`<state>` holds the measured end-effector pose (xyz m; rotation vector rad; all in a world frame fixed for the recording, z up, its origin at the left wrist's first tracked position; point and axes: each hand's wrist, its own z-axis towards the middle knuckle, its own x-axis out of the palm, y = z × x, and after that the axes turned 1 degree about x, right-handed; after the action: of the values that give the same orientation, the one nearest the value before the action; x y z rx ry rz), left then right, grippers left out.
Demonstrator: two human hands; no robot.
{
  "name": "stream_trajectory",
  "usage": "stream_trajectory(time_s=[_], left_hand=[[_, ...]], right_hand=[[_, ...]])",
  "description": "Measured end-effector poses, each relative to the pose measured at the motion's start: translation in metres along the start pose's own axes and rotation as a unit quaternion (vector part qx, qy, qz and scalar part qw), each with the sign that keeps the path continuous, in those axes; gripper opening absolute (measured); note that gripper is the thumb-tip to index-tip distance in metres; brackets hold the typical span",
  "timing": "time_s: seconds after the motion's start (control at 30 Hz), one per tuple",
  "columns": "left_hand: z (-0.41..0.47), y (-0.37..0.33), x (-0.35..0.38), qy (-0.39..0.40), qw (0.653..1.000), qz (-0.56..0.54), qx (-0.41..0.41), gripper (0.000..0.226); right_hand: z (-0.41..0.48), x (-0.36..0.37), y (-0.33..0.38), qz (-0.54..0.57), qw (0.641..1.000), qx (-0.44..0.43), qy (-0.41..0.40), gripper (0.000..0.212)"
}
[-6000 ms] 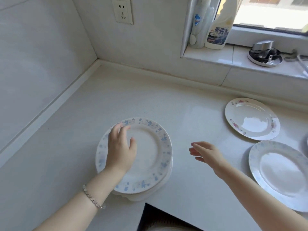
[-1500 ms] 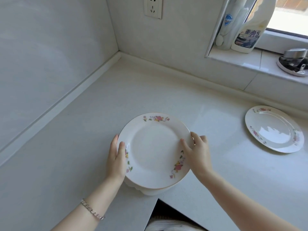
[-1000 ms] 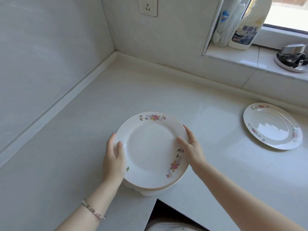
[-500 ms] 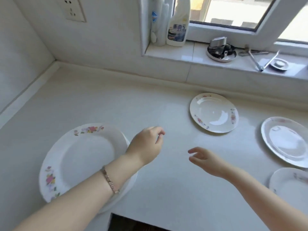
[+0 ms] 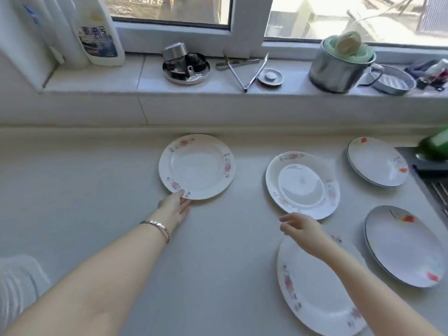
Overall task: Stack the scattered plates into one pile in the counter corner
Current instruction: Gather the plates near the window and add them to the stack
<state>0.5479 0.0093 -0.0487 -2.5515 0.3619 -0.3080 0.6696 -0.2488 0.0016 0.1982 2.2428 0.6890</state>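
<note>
Several white plates lie apart on the pale counter (image 5: 97, 190). My left hand (image 5: 173, 208) pinches the near rim of a pink-flowered plate (image 5: 196, 166) by the back wall, thumb on top. A second flowered plate (image 5: 301, 185) sits to its right. My right hand (image 5: 299, 226) hovers with spread fingers just off that plate's near edge, above a large flowered plate (image 5: 315, 292) at the counter's front. Two blue-rimmed plates with red marks lie at the right, one far (image 5: 378, 161) and one near (image 5: 404, 246). The pile and the corner are out of view.
The windowsill (image 5: 97, 81) behind carries a detergent bottle (image 5: 99, 32), a metal dish of parts (image 5: 186, 66), tongs (image 5: 242, 69), a steel pot (image 5: 339, 66) and a strainer (image 5: 392, 80). A sink edge (image 5: 434, 183) and green bottle (image 5: 436, 141) border the right.
The view has swung right, away from the pile. My left hand has reached out and taken the flowered plate's rim. My right hand has drifted toward the middle plate.
</note>
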Motion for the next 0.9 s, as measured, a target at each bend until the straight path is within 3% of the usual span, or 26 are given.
stream_trajectory(time_s=[0.23,0.33,0.43,0.5,0.73,0.9], left_hand=[[0.003,-0.010,0.048,-0.037,0.995,-0.086,0.018,0.037],[0.003,-0.012,0.056,-0.041,0.992,-0.118,0.027,0.043],[0.000,-0.010,0.058,-0.057,0.991,-0.116,0.045,0.043],[-0.004,-0.008,0.055,-0.054,0.990,-0.117,0.050,0.044],[-0.028,-0.006,0.025,-0.016,0.997,-0.044,0.066,0.042],[-0.051,-0.020,-0.016,0.012,0.993,0.013,0.114,0.024]], right_hand=[[0.060,-0.036,-0.031,0.093,0.984,0.061,-0.142,0.039],[0.082,-0.050,-0.040,0.143,0.945,0.173,-0.237,0.054],[0.097,-0.056,-0.048,0.195,0.899,0.314,-0.234,0.063],[0.101,-0.057,-0.049,0.265,0.870,0.352,-0.219,0.065],[0.104,-0.050,-0.046,0.397,0.830,0.307,-0.245,0.045],[0.087,-0.052,-0.018,0.483,0.810,0.229,-0.240,0.038]])
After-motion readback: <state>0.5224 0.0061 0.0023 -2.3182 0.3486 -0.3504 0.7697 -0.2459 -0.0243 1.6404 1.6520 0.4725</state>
